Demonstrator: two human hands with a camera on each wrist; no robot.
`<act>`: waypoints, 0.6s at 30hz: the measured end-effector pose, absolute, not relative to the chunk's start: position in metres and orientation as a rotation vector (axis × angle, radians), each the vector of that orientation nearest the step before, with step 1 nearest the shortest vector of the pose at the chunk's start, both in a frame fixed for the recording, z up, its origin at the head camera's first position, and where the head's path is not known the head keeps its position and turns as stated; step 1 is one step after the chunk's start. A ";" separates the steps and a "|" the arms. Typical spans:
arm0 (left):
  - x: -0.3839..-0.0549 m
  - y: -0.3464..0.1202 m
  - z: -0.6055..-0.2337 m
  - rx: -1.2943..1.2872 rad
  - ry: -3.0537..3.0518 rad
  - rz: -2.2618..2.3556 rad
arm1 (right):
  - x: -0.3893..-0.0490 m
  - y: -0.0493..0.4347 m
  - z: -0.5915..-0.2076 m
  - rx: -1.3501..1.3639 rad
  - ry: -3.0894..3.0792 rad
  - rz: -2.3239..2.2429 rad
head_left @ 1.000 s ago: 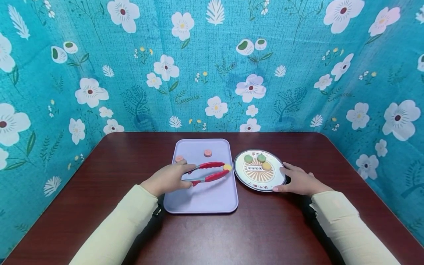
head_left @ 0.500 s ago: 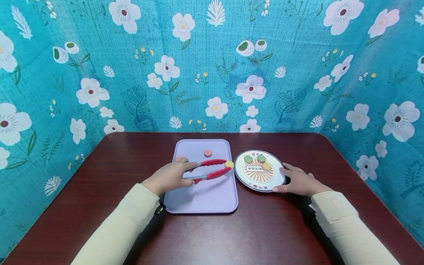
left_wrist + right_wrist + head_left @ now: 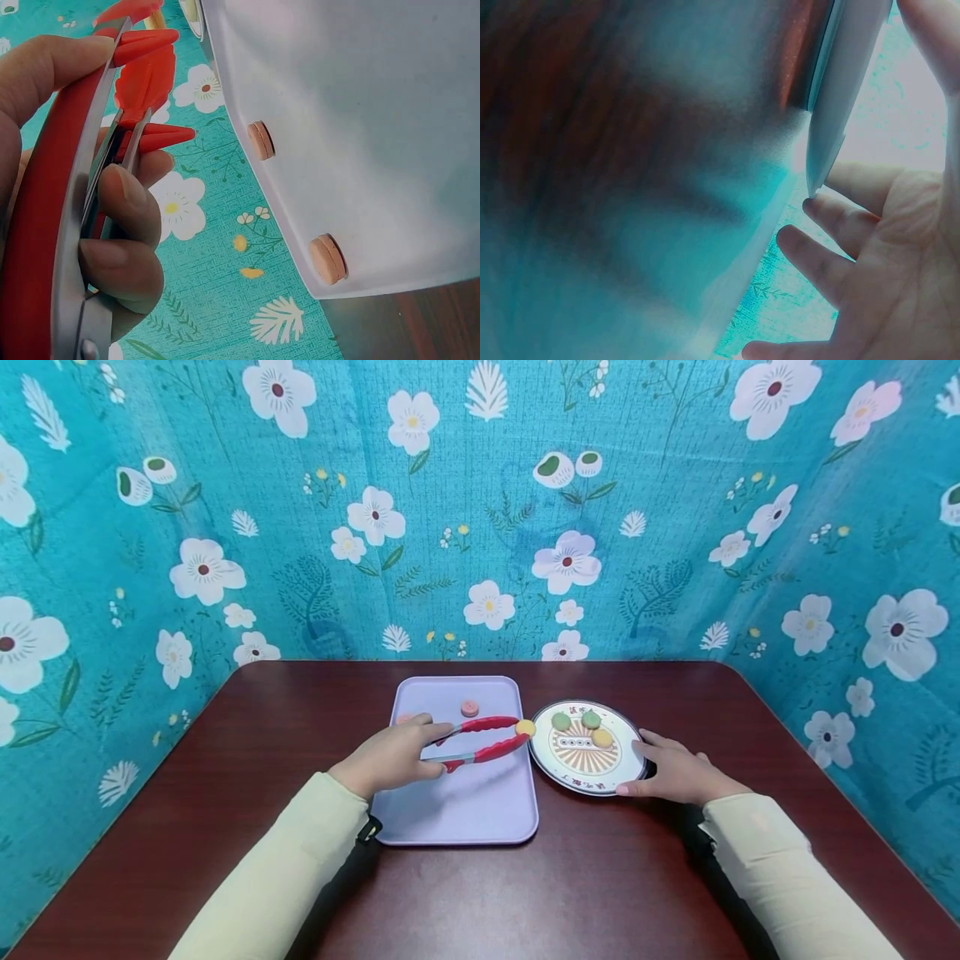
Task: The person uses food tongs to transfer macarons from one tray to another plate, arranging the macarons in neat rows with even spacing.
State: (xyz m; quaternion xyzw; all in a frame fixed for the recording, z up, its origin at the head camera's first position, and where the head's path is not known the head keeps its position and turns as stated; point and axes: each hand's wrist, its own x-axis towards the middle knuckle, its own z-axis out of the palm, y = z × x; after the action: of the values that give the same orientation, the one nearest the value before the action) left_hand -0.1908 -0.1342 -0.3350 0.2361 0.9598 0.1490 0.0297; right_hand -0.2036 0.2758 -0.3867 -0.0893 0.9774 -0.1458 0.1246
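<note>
My left hand [image 3: 393,756] grips a pair of red-and-silver tongs [image 3: 491,724], its fingers curled round the metal arms in the left wrist view. Between the tong tips is a yellow macaron [image 3: 526,729], over the gap where tray and plate meet. My right hand [image 3: 678,768] holds the right rim of a round white plate [image 3: 585,781], thumb and fingers spread along the edge. Two green macarons [image 3: 591,719] and a yellow one [image 3: 602,738] lie on that plate. On the lilac tray [image 3: 465,822] sit two pink macarons [image 3: 261,140], one partly hidden by my left hand in the head view.
Tray and plate stand side by side on a dark brown table [image 3: 600,885]. A blue flowered cloth [image 3: 480,527] hangs behind the table's back edge and along both sides.
My left hand has shifted slightly right, carrying the tongs and yellow macaron from over the tray to the plate's left rim. The right hand and plate stay in place.
</note>
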 end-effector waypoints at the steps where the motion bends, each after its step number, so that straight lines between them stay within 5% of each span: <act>1: -0.191 -0.134 -0.335 0.727 2.960 0.459 | -0.203 0.275 -0.386 -0.263 2.848 -0.425; 18: -0.198 -0.125 -0.335 0.786 2.942 0.499 | -0.205 0.276 -0.388 -0.269 2.849 -0.437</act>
State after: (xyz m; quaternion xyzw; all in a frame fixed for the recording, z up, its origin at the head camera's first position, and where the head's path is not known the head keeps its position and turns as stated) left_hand -0.1982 -0.1249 -0.3345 0.2546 0.9530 0.1618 0.0279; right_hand -0.2054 0.2761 -0.3876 -0.0921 0.9767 -0.1498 0.1233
